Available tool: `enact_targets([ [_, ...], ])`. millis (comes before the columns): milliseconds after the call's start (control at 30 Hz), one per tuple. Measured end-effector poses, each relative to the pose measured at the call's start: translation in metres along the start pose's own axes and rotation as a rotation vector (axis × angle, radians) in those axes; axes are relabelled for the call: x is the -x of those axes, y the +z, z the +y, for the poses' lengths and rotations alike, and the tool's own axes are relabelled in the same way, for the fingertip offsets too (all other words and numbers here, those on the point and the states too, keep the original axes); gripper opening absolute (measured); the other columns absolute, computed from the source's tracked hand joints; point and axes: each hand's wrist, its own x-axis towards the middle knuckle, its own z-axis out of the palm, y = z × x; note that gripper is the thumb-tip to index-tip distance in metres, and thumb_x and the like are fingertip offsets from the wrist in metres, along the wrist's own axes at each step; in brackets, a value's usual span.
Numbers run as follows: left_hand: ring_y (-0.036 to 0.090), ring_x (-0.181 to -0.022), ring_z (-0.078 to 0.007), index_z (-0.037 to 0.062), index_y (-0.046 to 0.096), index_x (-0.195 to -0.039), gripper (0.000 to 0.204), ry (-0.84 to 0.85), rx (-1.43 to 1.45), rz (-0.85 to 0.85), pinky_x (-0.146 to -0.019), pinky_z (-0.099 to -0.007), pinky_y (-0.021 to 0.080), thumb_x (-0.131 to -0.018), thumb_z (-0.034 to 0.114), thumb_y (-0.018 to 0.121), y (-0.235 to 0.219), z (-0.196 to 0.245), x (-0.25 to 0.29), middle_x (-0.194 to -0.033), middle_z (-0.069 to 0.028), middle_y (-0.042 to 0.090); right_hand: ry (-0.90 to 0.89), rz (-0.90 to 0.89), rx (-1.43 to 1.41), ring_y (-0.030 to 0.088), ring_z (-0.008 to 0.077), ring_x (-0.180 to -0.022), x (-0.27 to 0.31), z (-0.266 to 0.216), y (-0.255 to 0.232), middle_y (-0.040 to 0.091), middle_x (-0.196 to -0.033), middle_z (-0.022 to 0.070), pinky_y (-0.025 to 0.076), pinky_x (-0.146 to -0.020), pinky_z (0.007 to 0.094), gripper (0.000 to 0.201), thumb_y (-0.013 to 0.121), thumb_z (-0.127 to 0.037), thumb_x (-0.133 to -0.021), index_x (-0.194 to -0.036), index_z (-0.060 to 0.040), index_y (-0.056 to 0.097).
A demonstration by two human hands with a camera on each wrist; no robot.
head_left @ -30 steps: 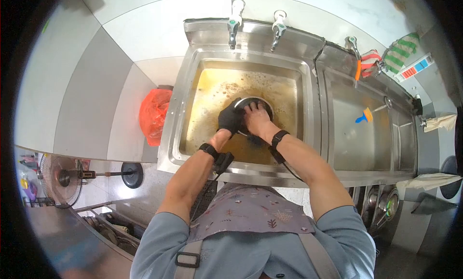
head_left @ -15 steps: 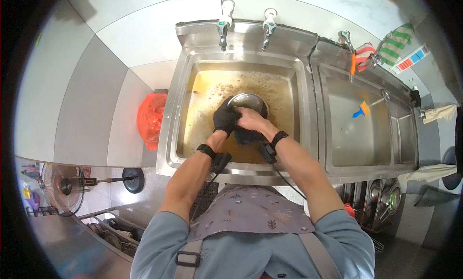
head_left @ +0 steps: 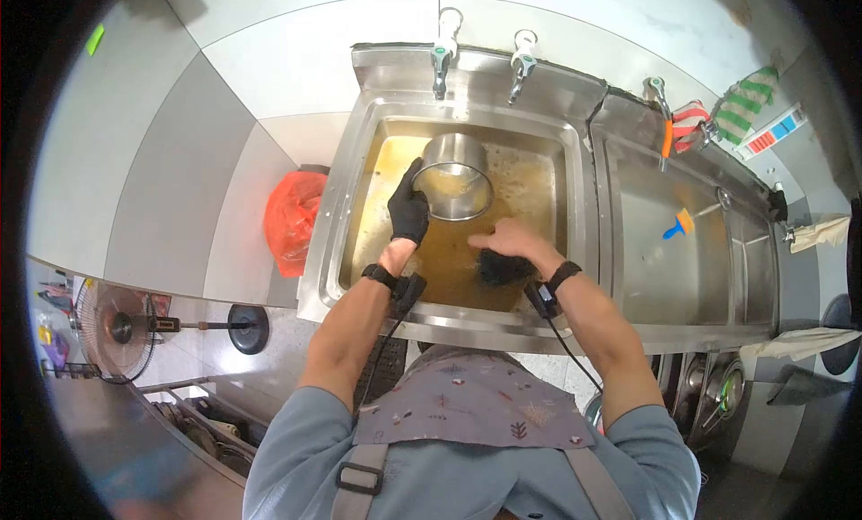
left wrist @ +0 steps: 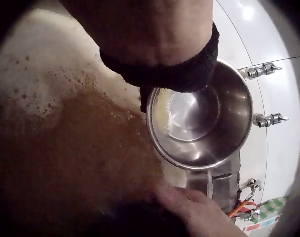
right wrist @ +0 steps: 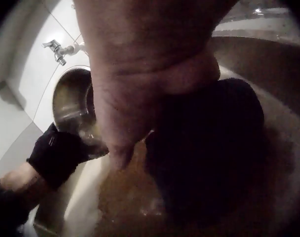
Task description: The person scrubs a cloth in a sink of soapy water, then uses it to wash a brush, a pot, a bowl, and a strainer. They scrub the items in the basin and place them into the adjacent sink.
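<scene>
- Head view: a steel pot (head_left: 455,189) is held up above the brown, foamy water of the left sink basin (head_left: 355,174), tilted so that its open mouth faces the camera.
- The pot's left side is gripped by the left hand (head_left: 409,209), which is covered by a black glove; the fingers are curled against the pot's wall.
- A dark scrubbing pad (head_left: 501,268) is pressed down at the water's surface by the right hand (head_left: 507,239), which is bare, with the fingers curled over the pad's top.
- The pot and the pad are seen apart, the pot further back toward the two taps (head_left: 442,50), the pad nearer the front rim of the basin.
- A red plastic bag (head_left: 289,218) is seen on the floor just left of the sink, and a second basin (head_left: 669,260) lies to the right with a small blue and orange thing in it.
- Left wrist view: the pot (left wrist: 201,121) is seen from its open mouth, shiny and wet inside, with the gloved cuff across its upper edge; the fingers themselves are hidden.
- Foam and brown water are seen beneath the pot.
- Right wrist view: the pad (right wrist: 209,148) is covered from above by the right hand (right wrist: 145,89), half sunk in the water.
- The gloved left hand (right wrist: 58,153) is seen clasping the pot (right wrist: 73,101) at the left.
</scene>
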Motion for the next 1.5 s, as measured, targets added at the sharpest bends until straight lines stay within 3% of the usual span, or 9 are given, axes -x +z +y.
enact_targets([
  [267, 0.056, -0.131, -0.0309, 0.0024, 0.058, -0.137, 0.057, 0.220, 0.009, -0.032, -0.108, -0.0360, 0.044, -0.084, -0.013, 0.045, -0.004, 0.028, 0.015, -0.137, -0.0199, 0.061, -0.098, 0.354, -0.475, 0.064, 0.0494, -0.099, 0.001, 0.005, -0.003, 0.066, -0.100, 0.0356, 0.050, -0.086, 0.0540, 0.053, 0.056, -0.044, -0.093, -0.107, 0.0047, 0.068],
  [567, 0.059, -0.127, -0.0332, 0.0032, 0.048, -0.145, 0.051, 0.310, -0.073, -0.094, -0.104, -0.0395, 0.049, -0.096, 0.008, 0.060, -0.015, 0.029, 0.028, -0.141, -0.0221, 0.057, -0.416, 0.861, -0.164, 0.066, 0.0462, -0.079, 0.002, 0.021, 0.021, 0.065, -0.079, 0.0286, 0.052, -0.069, 0.0504, 0.041, 0.069, -0.013, -0.080, -0.111, 0.0078, 0.051],
  [867, 0.063, -0.119, -0.0272, 0.0018, 0.052, -0.140, 0.049, 0.201, -0.104, -0.159, -0.100, -0.0370, 0.050, -0.094, 0.010, 0.064, -0.010, 0.024, 0.031, -0.133, -0.0175, 0.063, -0.336, 0.897, -0.106, 0.068, 0.0410, -0.071, 0.005, 0.022, 0.026, 0.065, -0.072, 0.0263, 0.052, -0.065, 0.0498, 0.033, 0.064, -0.012, -0.084, -0.107, 0.0087, 0.055],
  [933, 0.065, -0.115, -0.0275, 0.0025, 0.054, -0.139, 0.047, 0.133, -0.107, -0.202, -0.096, -0.0384, 0.052, -0.094, 0.011, 0.065, -0.007, 0.021, 0.030, -0.132, -0.0173, 0.064, -0.271, 0.736, -0.511, 0.068, 0.0371, -0.066, 0.015, 0.010, 0.018, 0.065, -0.069, 0.0236, 0.052, -0.063, 0.0484, 0.026, 0.062, -0.013, -0.086, -0.101, 0.0081, 0.058],
  [1000, 0.066, -0.110, -0.0221, 0.0069, 0.057, -0.137, 0.048, -0.468, 0.568, -0.520, -0.088, -0.0363, 0.054, -0.092, 0.018, 0.071, -0.005, 0.016, 0.026, -0.128, -0.0100, 0.066, -0.198, 0.558, -0.901, 0.068, 0.0332, -0.062, 0.015, 0.005, 0.015, 0.065, -0.066, 0.0209, 0.051, -0.061, 0.0469, 0.022, 0.060, -0.013, -0.089, -0.095, 0.0074, 0.060],
  [1033, 0.064, -0.107, -0.0178, 0.0104, 0.058, -0.137, 0.048, -0.626, 0.491, -0.569, -0.084, -0.0338, 0.055, -0.094, 0.024, 0.071, -0.004, 0.021, 0.025, -0.122, -0.0039, 0.066, -0.145, 0.487, -1.047, 0.063, 0.0268, -0.058, 0.006, 0.008, 0.020, 0.063, -0.065, 0.0160, 0.048, -0.059, 0.0413, 0.025, 0.057, -0.016, -0.092, -0.099, 0.0076, 0.060],
  [1200, 0.060, -0.113, -0.0160, 0.0096, 0.056, -0.140, 0.042, -0.302, 0.059, -1.137, -0.088, -0.0341, 0.054, -0.102, 0.029, 0.054, -0.001, 0.037, 0.047, -0.123, -0.0070, 0.064, -0.119, 0.301, -1.344, 0.057, 0.0213, -0.055, 0.012, 0.009, 0.023, 0.060, -0.062, 0.0114, 0.044, -0.058, 0.0348, 0.027, 0.054, -0.021, -0.095, -0.093, 0.0042, 0.061],
  [1267, 0.060, -0.115, -0.0160, 0.0122, 0.059, -0.137, 0.040, -0.393, 0.062, -1.271, -0.089, -0.0313, 0.052, -0.104, 0.032, 0.048, 0.013, 0.036, 0.057, -0.127, -0.0061, 0.063, -0.063, 0.251, -1.514, 0.056, 0.0217, -0.053, 0.014, 0.005, 0.023, 0.063, -0.067, 0.0110, 0.043, -0.057, 0.0350, 0.022, 0.055, -0.016, -0.094, -0.096, 0.0047, 0.062],
  [1500, 0.070, -0.091, -0.0207, 0.0081, 0.067, -0.119, 0.037, -0.083, -0.198, -1.176, -0.079, -0.0332, 0.050, -0.100, 0.035, 0.051, 0.035, 0.031, 0.066, -0.101, -0.0135, 0.073, -0.091, 0.116, -1.597, 0.061, 0.0225, -0.062, 0.017, 0.020, 0.031, 0.068, -0.073, 0.0151, 0.046, -0.061, 0.0350, 0.028, 0.052, -0.021, -0.096, -0.104, 0.0043, 0.060],
])
